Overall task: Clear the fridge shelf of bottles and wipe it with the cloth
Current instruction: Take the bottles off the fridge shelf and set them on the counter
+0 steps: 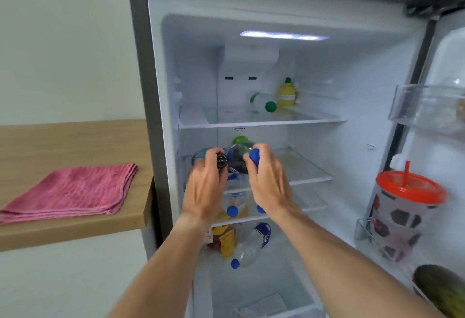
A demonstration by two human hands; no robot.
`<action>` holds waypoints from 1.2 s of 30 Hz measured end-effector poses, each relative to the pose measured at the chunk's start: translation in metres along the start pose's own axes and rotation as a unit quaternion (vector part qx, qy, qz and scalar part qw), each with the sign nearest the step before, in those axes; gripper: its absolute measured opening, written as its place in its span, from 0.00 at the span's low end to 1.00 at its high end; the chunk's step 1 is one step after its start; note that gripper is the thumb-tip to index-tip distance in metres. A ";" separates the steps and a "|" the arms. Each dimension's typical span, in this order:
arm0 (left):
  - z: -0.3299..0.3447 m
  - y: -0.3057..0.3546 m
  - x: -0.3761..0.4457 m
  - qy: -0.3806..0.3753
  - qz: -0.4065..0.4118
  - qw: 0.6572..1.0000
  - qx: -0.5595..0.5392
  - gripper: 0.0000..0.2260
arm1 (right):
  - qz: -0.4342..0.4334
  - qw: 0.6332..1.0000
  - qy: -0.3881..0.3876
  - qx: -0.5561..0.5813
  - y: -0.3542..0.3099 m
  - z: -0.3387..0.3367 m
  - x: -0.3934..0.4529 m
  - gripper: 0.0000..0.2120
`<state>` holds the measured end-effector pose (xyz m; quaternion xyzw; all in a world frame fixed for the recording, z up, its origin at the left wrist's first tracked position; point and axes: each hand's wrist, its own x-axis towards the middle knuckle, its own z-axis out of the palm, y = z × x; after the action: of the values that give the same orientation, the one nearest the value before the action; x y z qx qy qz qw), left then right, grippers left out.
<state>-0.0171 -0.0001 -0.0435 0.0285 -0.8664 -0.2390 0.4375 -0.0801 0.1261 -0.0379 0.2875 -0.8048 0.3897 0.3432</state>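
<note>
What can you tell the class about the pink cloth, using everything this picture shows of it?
The pink cloth looks like soft ribbed fabric with a stitched hem. It is folded into several layers, whose edges show stacked along the front, and it lies flat and unused on the wooden counter left of the open fridge, near the counter's front edge. Only the counter touches it. Neither hand is on it: the left hand and right hand are both inside the fridge, on bottles.

Middle shelf point(309, 179): right half bare, open from the front; left half blocked by bottles point(237, 158) w/ both hands on them. Top shelf point(314, 119): left side free, two bottles point(274, 99) back right. Cup point(405, 207) crowds door side.
</note>
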 end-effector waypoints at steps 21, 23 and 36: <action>-0.264 0.129 0.032 0.114 -0.041 0.987 -0.102 0.12 | 0.007 0.997 0.026 -0.076 -0.235 -0.182 0.056 0.13; -0.294 0.125 0.034 0.128 -0.058 0.986 -0.089 0.15 | 0.004 0.997 0.031 -0.074 -0.266 -0.184 0.064 0.13; -0.369 -0.022 0.075 0.155 -0.146 0.977 0.028 0.17 | -0.024 0.998 -0.024 0.050 -0.360 -0.039 0.116 0.13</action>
<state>0.2186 -0.1822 0.1883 0.2032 -0.7808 -0.2686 0.5262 0.1262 -0.0554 0.2250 0.3329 -0.7853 0.4142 0.3177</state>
